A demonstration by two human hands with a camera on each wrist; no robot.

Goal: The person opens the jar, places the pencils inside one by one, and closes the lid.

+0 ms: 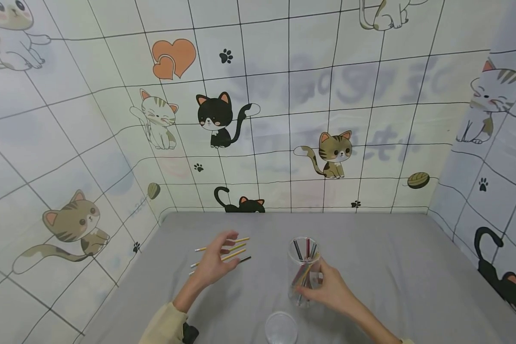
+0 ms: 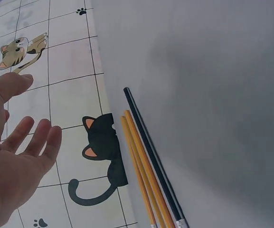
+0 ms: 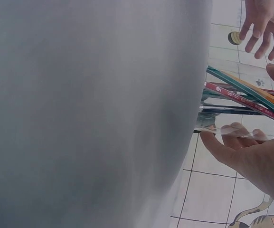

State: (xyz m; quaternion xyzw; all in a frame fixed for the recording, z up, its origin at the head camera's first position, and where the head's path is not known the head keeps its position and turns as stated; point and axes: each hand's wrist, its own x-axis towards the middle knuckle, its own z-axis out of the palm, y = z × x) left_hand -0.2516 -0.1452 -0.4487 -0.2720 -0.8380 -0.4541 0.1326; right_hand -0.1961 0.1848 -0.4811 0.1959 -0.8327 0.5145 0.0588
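Note:
My right hand [image 1: 330,287] grips a clear jar [image 1: 292,271], thumb in front and fingers round its side. Several pencils [image 3: 243,100] in green, red, dark and yellow lean inside the jar. Over on the left, my left hand [image 1: 215,263] hovers with spread fingers above several loose pencils [image 1: 234,254], which lie side by side. The left wrist view shows yellow pencils [image 2: 146,166] beside one dark pencil [image 2: 153,152], with that hand's fingers apart and nothing between them.
A round clear lid [image 1: 281,328] lies near the front of the grey-covered table [image 1: 370,248]. A black object [image 1: 190,333] shows by the left sleeve [image 1: 165,325]. Behind and at both sides stands a cat-patterned cloth wall [image 1: 266,138].

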